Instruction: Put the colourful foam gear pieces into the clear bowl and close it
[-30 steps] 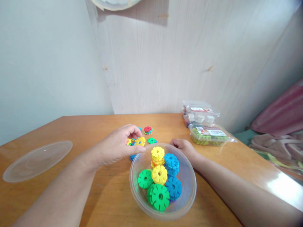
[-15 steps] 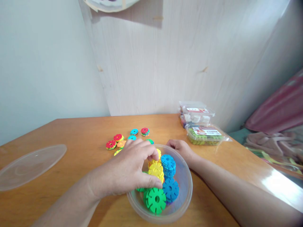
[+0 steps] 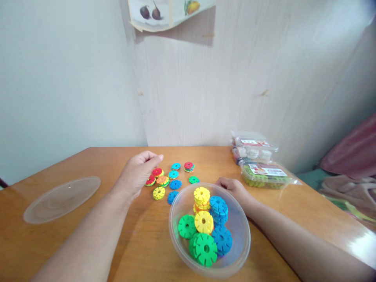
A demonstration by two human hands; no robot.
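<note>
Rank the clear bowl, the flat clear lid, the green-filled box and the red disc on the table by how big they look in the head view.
1. clear bowl, nearest the camera, which flatters it
2. flat clear lid, close to the bowl in width, so this order is unsure
3. green-filled box
4. red disc, plainly smallest

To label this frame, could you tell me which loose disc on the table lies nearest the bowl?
The blue disc touching the bowl rim.

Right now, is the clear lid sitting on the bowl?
No, the clear lid lies flat on the table, far left of the open bowl.
</note>
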